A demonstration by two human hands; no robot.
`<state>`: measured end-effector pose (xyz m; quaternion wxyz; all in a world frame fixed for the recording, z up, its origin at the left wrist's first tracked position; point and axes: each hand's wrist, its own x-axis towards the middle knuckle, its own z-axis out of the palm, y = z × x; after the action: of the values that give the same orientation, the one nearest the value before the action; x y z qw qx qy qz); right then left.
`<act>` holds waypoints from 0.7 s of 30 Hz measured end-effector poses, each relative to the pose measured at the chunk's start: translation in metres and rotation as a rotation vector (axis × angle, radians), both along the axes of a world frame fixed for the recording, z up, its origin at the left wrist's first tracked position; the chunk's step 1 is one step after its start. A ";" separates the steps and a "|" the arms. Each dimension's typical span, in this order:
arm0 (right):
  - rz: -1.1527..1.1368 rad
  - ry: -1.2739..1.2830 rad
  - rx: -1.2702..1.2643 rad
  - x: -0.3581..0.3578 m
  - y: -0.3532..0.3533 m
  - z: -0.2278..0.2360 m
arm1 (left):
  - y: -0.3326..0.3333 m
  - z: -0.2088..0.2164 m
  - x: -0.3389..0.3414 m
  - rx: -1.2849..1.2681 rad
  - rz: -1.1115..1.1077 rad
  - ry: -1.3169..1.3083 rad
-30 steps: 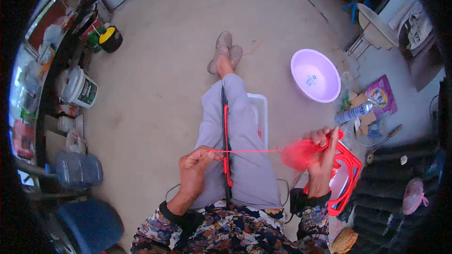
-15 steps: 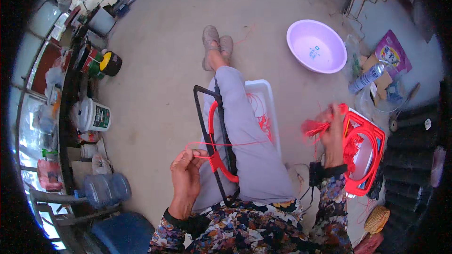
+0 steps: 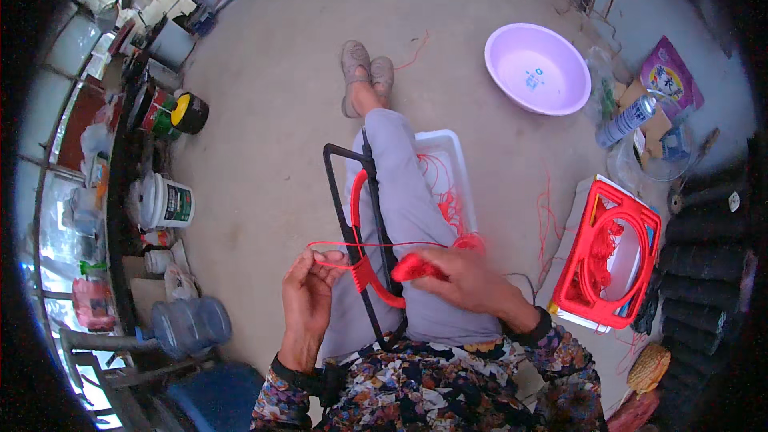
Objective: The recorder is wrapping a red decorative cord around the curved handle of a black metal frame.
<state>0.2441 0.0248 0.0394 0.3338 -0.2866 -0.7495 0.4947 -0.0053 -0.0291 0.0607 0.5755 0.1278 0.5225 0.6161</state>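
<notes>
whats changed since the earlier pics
The right hand has swung inward to the left, away from the red-topped box, carrying the red bundle. The black frame, first seen edge-on, has turned to show its open side. The left hand still pinches a red strand; the purple basin stays put.

A light purple basin (image 3: 560,64) sits on the grey floor (image 3: 264,152) toward two o'clock. Farther out, between two and three o'clock, a spray can (image 3: 626,122) is near a purple packet (image 3: 670,80). A black bucket with a yellow top (image 3: 190,114) is at ten o'clock, a white bucket (image 3: 152,202) at nine, a see-through bluish water jug (image 3: 190,322) at eight, and a blue seat (image 3: 214,400) at seven.
</notes>
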 end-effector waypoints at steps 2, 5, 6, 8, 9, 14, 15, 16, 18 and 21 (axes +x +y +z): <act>0.088 -0.405 0.104 -0.014 0.007 0.006 | 0.000 -0.001 -0.002 0.007 -0.008 0.060; 0.145 -0.611 0.226 -0.035 0.019 0.002 | 0.004 0.001 -0.005 0.032 -0.053 0.218; 0.158 -0.608 0.261 -0.044 0.023 -0.001 | 0.004 0.002 -0.003 0.032 -0.050 0.274; 0.172 -0.629 0.168 -0.068 0.028 0.002 | 0.003 -0.001 -0.001 0.016 -0.043 0.353; 0.183 -0.640 0.122 -0.077 0.029 0.004 | 0.003 -0.008 -0.002 -0.001 -0.041 0.376; 0.228 -0.193 0.118 -0.082 0.042 -0.016 | 0.008 -0.029 -0.006 0.025 -0.138 0.324; 0.248 -0.137 0.066 -0.083 0.043 -0.012 | 0.009 -0.029 -0.007 0.011 -0.167 0.318; 0.255 -0.129 0.044 -0.085 0.044 -0.017 | 0.010 -0.030 -0.006 -0.003 -0.197 0.311; 0.269 -0.112 0.006 -0.088 0.044 -0.021 | 0.014 -0.036 -0.004 0.031 -0.163 0.338; 0.234 -0.297 0.093 -0.079 0.043 -0.008 | 0.013 -0.032 -0.003 0.023 -0.078 0.372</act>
<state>0.1654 0.0679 0.0312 0.1726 -0.2516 -0.8408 0.4471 -0.0081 -0.0160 0.0284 0.4911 0.2662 0.6074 0.5649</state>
